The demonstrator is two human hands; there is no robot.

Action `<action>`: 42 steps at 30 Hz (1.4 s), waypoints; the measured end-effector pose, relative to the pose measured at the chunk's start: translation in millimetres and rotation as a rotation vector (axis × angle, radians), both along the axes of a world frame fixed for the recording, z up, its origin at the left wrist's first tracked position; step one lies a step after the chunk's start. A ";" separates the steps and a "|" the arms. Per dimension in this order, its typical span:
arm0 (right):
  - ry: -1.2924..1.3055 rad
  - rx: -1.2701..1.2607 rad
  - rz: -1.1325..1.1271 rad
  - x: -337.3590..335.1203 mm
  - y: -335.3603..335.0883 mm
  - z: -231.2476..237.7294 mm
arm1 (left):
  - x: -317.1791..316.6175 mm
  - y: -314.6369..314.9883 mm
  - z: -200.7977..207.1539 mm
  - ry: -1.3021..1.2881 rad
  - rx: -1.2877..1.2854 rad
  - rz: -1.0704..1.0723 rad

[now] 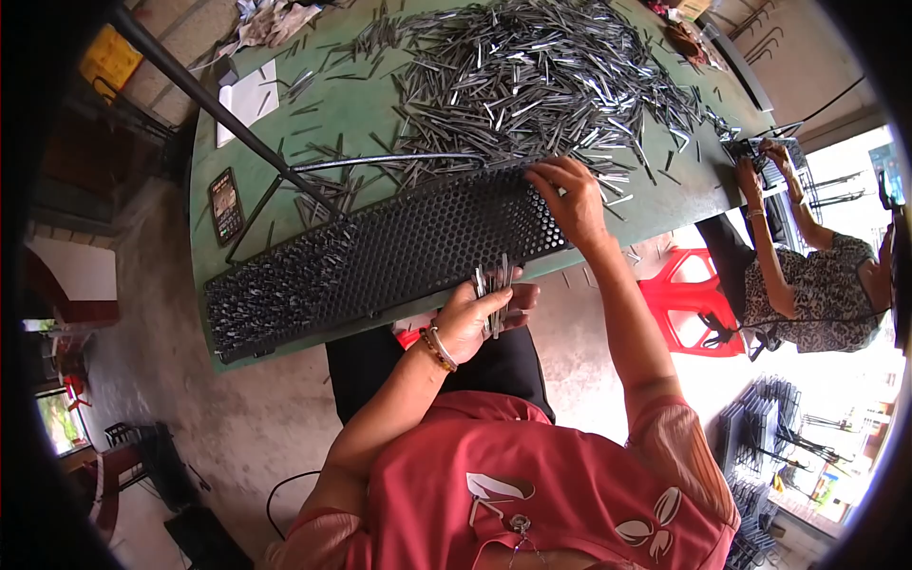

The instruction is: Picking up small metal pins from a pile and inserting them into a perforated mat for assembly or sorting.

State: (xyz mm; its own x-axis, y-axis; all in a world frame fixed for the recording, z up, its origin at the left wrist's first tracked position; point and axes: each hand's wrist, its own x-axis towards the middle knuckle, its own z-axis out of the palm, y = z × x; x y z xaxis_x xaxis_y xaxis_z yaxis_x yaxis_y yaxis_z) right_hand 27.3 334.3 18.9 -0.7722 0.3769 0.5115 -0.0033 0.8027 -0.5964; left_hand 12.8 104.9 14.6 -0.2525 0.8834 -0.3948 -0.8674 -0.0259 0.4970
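A long black perforated tray (pixel 427 233) lies aslant along the near edge of the green table, full of round holes. Many small metal pieces (pixel 271 285) stand upright in the holes of its left part. My left hand (pixel 461 323) is closed on a loose bundle of thin metal strips (pixel 494 285), just in front of the tray's near edge. Over the tray's far right corner is my right hand (pixel 575 201), its fingertips drawn together at the holes. Whatever is between those fingertips is too small to make out.
A big heap of metal strips (pixel 541 81) covers the back of the table (pixel 318 119). A black metal bar (pixel 204 100) slants over the left side, near a phone (pixel 226 206) and white paper (pixel 252 100). At the right, another person (pixel 807 285) works beside a red stool (pixel 679 294).
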 end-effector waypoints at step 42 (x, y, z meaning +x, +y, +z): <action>0.006 0.309 0.028 -4.5 -18.7 -3.1 | -0.6 -3.7 0.3 -0.021 -0.026 -0.036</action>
